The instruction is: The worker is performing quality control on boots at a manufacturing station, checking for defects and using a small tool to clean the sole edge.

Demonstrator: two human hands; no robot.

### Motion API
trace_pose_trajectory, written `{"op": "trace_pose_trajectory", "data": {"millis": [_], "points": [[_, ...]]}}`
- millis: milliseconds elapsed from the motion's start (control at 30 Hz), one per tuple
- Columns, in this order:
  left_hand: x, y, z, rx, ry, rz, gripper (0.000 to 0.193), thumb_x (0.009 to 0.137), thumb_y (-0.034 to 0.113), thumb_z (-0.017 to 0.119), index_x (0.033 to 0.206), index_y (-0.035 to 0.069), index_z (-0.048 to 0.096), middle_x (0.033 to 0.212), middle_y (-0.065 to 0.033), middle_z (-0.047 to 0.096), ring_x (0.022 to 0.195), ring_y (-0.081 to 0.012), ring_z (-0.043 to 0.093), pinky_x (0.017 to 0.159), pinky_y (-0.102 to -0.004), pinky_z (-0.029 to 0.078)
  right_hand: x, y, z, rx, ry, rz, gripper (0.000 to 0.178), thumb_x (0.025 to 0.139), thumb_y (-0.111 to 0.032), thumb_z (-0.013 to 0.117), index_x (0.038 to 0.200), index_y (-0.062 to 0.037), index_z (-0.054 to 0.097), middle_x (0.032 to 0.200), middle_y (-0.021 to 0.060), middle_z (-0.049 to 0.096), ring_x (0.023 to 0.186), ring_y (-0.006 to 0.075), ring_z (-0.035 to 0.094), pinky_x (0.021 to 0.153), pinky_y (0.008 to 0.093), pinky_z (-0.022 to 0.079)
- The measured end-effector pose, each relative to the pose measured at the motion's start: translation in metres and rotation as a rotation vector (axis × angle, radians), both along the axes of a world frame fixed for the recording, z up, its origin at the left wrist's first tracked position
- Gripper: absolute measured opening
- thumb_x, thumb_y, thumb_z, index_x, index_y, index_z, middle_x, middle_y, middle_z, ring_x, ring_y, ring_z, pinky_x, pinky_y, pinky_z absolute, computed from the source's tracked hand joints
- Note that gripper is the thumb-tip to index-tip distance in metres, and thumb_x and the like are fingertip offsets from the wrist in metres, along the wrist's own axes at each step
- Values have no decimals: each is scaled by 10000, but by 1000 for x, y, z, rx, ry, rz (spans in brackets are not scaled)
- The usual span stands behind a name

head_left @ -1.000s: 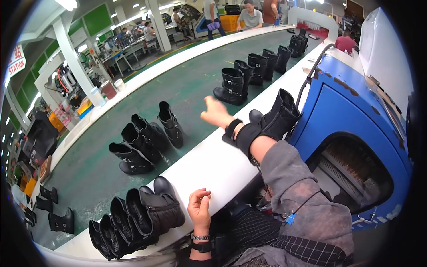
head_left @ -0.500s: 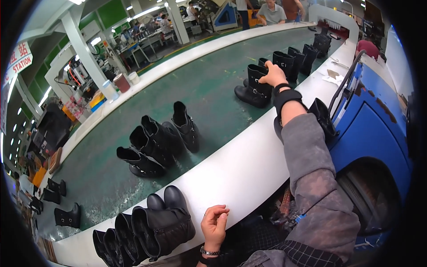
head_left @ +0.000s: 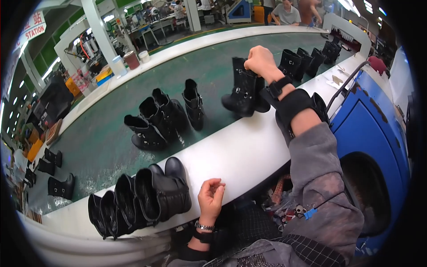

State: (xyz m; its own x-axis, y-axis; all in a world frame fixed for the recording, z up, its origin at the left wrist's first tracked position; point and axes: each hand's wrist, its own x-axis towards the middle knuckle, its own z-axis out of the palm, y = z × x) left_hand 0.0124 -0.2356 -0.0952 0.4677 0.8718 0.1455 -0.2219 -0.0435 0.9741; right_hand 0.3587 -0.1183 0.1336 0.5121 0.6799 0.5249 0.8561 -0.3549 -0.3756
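Note:
My right hand (head_left: 261, 62) reaches out over the green conveyor belt (head_left: 213, 62), its fingers closed on the shaft top of a black buckled boot (head_left: 242, 91). A second black boot (head_left: 260, 100) shows just behind it, partly hidden; I cannot tell whether my hand grips that one too. The held boot stands upright over the belt's near edge. My left hand (head_left: 211, 198), empty, hovers by the white ledge (head_left: 235, 155) with fingers loosely curled and thumb apart. Left of it, several black boots (head_left: 147, 196) lie in a row on the ledge, their shaft openings toward me.
Several buckled boots (head_left: 162, 115) stand mid-belt, and more (head_left: 302, 62) line up farther right. Other boots (head_left: 61, 186) sit at the far left. Beside my right arm are a black boot (head_left: 319, 109) and a blue machine (head_left: 367, 129). A person (head_left: 287, 13) is across the belt.
My right hand has drawn the gripped boot left and nearer, away from the row at right. My left hand has barely moved, and the view has shifted a little.

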Motion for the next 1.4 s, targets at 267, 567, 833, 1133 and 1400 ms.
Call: {"op": "trace_pose_trajectory", "data": {"millis": [267, 567, 833, 1133, 1400], "points": [[4, -16, 13, 632, 309, 304, 795, 712, 310, 772, 1302, -41, 371, 1251, -167, 419, 1172, -285, 421, 1026, -397, 333, -167, -158, -23, 113, 69, 452, 167, 662, -121, 581, 756, 17, 575, 706, 241, 597, 672, 417, 599, 618, 463, 498], [24, -45, 41, 532, 579, 466, 1060, 617, 314, 830, 1372, -77, 197, 1333, -309, 325, 1239, -465, 318, 1055, -503, 270, -199, -233, -93, 510, 543, 688, 648, 682, -158, 670, 1256, 56, 457, 1111, 138, 561, 770, 154, 544, 727, 295, 494], [21, -22, 35, 403, 396, 418, 752, 645, 192, 777, 1271, 26, 396, 1112, -199, 558, 1004, -391, 577, 857, -434, 468, -175, -200, -170, 259, 260, 343, 846, 660, -220, 744, 1338, 61, 324, 1313, 285, 422, 1190, 445, 443, 983, 452, 392], [-14, -4, 28, 185, 120, 248, 436, 797, 173, 686, 1186, 20, 561, 1087, -97, 613, 984, -235, 634, 755, -316, 539, -167, -176, -185, 555, 1059, 451, 291, 744, -149, 720, 981, 12, 665, 914, 77, 689, 835, 171, 649, 761, 300, 508], [-5, -57, 16, -379, -286, 80, 456, 828, 191, 621, 1238, 33, 499, 1131, -122, 600, 982, -269, 639, 755, -421, 586, -200, -252, -205, 945, 1713, 353, 282, 804, -92, 654, 1079, -85, 590, 997, 41, 639, 913, 190, 636, 780, 320, 536]]}}
